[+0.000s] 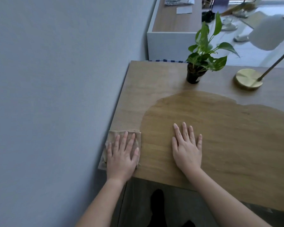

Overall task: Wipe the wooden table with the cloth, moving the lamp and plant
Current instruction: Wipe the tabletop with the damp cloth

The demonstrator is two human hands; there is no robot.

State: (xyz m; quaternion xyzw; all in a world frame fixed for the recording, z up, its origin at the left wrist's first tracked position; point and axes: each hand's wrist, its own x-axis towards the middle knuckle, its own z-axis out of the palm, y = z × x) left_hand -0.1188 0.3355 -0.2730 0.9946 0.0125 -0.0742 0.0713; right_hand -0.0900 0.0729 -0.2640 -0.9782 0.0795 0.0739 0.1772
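Worktop [154, 82]: part wiped, dark damp patch [220, 128] mid-surface (cloth's work, I'd guess), far strip pale. Cloth [111, 138]: near-left corner under left hand [121, 154], fingers [125, 140] flat, spread. Right hand [187, 148]: flat on wood, fingers spread. Plant [203, 59], lamp [249, 79]: rear, seemingly unshifted

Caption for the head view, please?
Left hand presses the cloth at the table edge, right hand flat beside it, plant and lamp behind.

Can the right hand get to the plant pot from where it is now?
Probably yes. The right hand lies flat on the table, holding nothing; only bare wood lies between it and the plant pot, and the lamp base stands off to the right.
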